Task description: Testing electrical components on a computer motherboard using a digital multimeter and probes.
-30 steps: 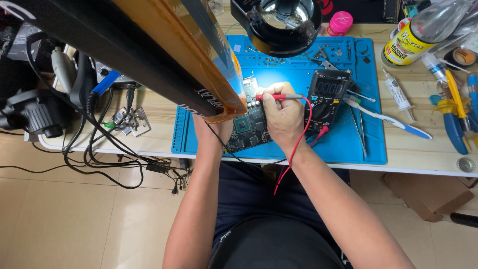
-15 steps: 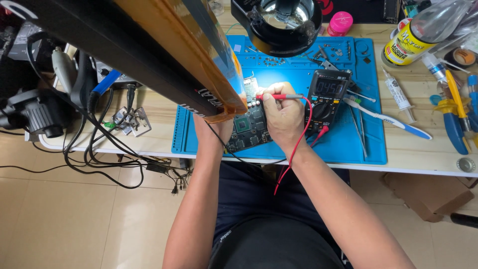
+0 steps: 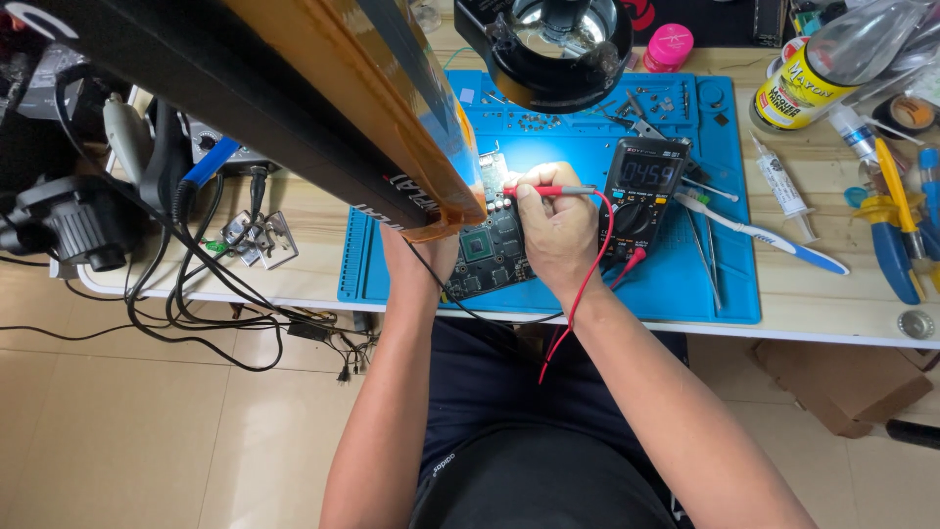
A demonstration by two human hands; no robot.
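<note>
A dark green circuit board (image 3: 487,253) lies on a blue work mat (image 3: 587,147). My right hand (image 3: 553,227) is shut on a red test probe (image 3: 548,191), its tip pointing left onto the board's lit top edge. Its red lead runs down past my wrist. My left hand (image 3: 423,257) rests at the board's left side, mostly hidden under a large black and orange object (image 3: 294,88); a black lead comes from under it. A black multimeter (image 3: 641,191) with a lit display lies just right of my right hand.
A round magnifier lamp (image 3: 548,44) hangs over the mat's far edge. Tweezers, a syringe (image 3: 783,181), a toothbrush-like brush (image 3: 764,233), blue pliers (image 3: 896,245) and bottles lie to the right. Cables and a soldering stand (image 3: 147,147) crowd the left. The table's front edge is by my lap.
</note>
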